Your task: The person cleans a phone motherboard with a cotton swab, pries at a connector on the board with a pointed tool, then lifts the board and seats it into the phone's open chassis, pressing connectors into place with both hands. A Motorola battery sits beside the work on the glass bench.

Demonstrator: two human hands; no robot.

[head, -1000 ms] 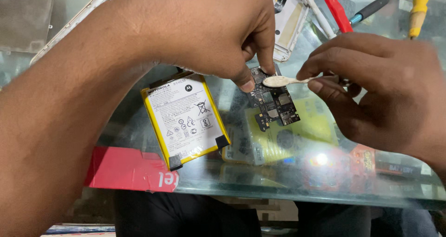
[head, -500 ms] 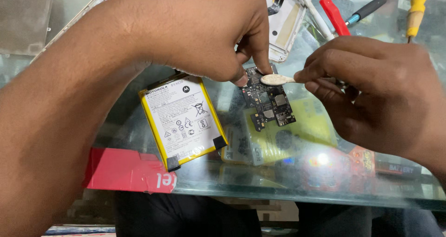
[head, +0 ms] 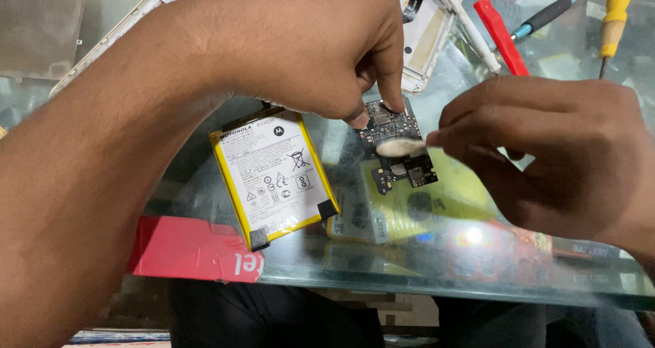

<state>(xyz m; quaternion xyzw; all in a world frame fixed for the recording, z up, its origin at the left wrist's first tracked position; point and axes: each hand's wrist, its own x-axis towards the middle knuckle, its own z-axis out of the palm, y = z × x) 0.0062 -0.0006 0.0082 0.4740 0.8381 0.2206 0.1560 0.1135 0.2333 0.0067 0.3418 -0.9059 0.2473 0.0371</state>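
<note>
My left hand point(head: 307, 48) reaches across the glass table and pins a small dark circuit board point(head: 399, 147) by its top edge with thumb and forefinger. My right hand point(head: 546, 150) pinches a cotton swab point(head: 399, 147) whose pale tip rests on the middle of the board. Just left of the board, a flat phone battery point(head: 276, 177) with a white label and yellow edges lies on the glass. The swab's stick is hidden inside my fingers.
A white phone frame point(head: 426, 34), a red pry tool point(head: 501, 34), a blue-handled screwdriver point(head: 552, 10) and a yellow-handled one point(head: 614, 7) lie at the back. A red box point(head: 191, 249) and yellow packets point(head: 437, 208) show under the glass. The table's front edge point(head: 443, 290) runs near me.
The swab tip has slid down and left over the board. My left fingers have shifted to the board's top edge.
</note>
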